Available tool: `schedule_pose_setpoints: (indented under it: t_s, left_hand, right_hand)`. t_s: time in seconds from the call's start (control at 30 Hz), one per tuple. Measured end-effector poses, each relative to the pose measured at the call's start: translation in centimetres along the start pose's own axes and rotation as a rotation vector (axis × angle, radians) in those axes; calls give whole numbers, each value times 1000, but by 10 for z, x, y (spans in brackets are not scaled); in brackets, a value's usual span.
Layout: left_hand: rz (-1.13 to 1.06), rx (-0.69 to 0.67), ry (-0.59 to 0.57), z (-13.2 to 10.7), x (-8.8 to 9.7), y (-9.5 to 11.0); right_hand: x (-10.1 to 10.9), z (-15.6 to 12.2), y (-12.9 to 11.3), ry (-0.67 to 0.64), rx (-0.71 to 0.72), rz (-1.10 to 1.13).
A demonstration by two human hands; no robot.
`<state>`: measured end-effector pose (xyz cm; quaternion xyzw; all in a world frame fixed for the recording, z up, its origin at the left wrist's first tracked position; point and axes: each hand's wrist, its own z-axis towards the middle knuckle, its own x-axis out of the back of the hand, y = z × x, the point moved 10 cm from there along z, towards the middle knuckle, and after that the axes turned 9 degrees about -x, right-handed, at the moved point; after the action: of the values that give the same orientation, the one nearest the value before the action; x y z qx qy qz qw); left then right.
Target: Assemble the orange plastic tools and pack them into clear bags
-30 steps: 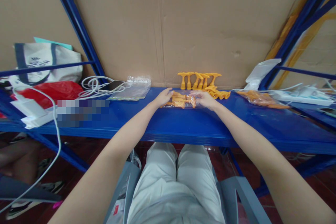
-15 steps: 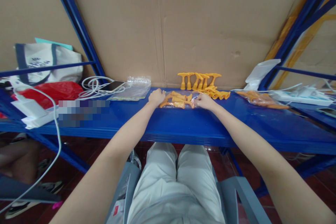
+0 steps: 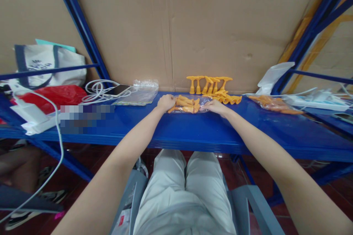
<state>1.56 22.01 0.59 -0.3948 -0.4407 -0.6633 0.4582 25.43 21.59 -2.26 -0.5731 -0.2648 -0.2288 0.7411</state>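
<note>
A clear plastic bag (image 3: 204, 100) lies on the blue table, with several orange T-shaped plastic pieces (image 3: 187, 103) inside it. My left hand (image 3: 166, 102) is closed on the bag's left end. At the opposite end, my right hand (image 3: 216, 107) pinches the plastic between thumb and fingers. Just behind the right hand, more loose orange T-shaped pieces (image 3: 226, 97) lie in a pile. Several others (image 3: 209, 85) stand upright in a row against the cardboard.
Another filled clear bag (image 3: 275, 104) lies to the right, beside a white power strip (image 3: 320, 101). Flat empty plastic bags (image 3: 140, 93), a phone (image 3: 119, 90) and coiled white cable (image 3: 96, 91) are at left. A cardboard sheet (image 3: 220, 25) walls off the back.
The orange pieces in the bag have bunched toward the left, away from my right hand. Both hands stay at the bag's ends, my right fingers slightly more extended.
</note>
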Motion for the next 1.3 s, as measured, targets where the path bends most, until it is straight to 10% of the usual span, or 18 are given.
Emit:
schedule_pose_setpoints:
  t_s: [1.3]
  left_hand:
    - [-37,-227,37,3,-3,16]
  right_hand:
    - [-4,-15,3,-162,-303,574]
